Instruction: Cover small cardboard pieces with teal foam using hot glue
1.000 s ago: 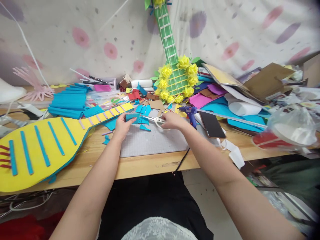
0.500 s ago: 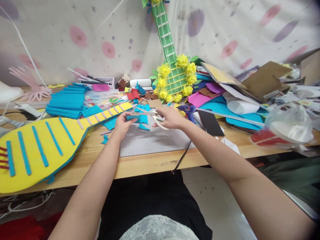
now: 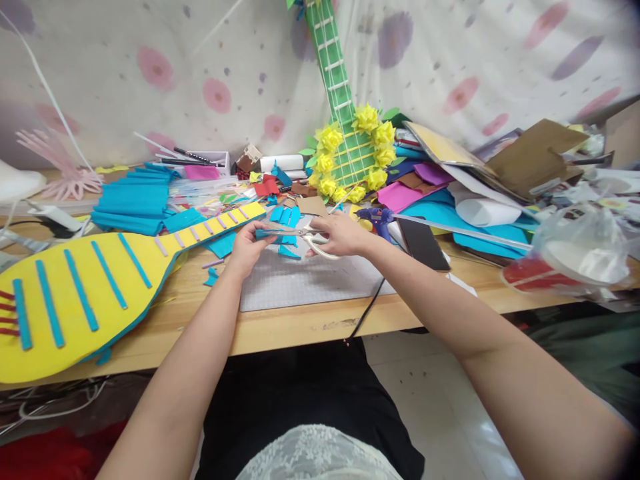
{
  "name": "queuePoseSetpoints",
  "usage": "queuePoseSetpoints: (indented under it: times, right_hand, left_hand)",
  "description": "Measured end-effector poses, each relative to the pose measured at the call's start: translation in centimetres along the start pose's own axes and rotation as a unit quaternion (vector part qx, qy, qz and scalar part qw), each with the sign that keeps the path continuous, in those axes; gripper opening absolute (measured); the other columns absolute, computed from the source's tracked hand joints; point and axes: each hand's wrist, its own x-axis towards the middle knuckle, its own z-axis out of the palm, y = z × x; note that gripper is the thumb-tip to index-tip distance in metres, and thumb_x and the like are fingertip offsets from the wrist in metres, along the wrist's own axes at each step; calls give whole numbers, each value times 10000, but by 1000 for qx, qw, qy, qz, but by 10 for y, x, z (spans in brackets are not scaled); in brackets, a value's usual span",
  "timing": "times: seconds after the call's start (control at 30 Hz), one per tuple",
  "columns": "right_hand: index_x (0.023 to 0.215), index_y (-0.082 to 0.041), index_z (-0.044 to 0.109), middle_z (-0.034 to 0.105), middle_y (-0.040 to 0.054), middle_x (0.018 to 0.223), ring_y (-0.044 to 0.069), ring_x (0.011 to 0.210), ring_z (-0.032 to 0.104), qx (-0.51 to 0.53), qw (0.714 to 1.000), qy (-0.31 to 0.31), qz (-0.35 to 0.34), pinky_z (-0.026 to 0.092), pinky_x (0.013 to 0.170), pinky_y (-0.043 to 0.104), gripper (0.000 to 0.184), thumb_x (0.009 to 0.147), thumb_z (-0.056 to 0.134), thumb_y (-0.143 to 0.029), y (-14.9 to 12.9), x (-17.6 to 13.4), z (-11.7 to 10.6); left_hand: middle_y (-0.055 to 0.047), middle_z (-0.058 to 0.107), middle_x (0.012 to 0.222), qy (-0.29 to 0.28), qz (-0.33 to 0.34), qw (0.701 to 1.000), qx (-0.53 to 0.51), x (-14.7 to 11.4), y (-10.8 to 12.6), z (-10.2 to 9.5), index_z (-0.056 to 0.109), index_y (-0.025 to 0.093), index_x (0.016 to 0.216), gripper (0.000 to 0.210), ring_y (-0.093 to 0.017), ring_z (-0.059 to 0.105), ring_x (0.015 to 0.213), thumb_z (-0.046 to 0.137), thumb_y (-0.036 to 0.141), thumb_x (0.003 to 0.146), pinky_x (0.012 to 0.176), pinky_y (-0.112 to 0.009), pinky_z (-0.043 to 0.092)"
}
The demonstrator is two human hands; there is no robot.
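Five blue strips [image 3: 81, 289] cross the yellow lute-shaped board [image 3: 100, 293]; my left grip [image 3: 247, 248] pinches blue paper [image 3: 261, 234], right grip [image 3: 343, 235] white-handled scissors [image 3: 302, 233] (cut seemingly unfinished).

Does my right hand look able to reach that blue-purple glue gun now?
Probably yes, but your right hand holds white-handled metal scissors; the glue gun lies close beside that hand, apparently unobstructed.

One head-worn camera looks forward and down, near above the bench [image 3: 287, 339], facing the flower-patterned cloth [image 3: 240, 40].
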Motion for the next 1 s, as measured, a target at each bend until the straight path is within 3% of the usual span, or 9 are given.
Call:
queuePoseSetpoints:
  times: [0.33,1.0]
  right_hand:
    - [869,-194,598,624,25,722,155,668,505,-14,1000,4,4,240,657,271,468,715,566,-634,0,0,-1]
    - [820,-201,639,586,34,666,163,672,454,-81,996,19,31,208,629,267,476,738,521,-655,4,1,-3]
  left_hand:
    - [21,647,794,-3,6,1000,-9,0,-5,0,583,199,762,266,-149,600,824,756,239,564,795,-272,460]
    - [37,595,739,-6,4,1000,-8,2,-6,1,537,199,735,299,-125,556,705,749,259,532,687,-264,458]
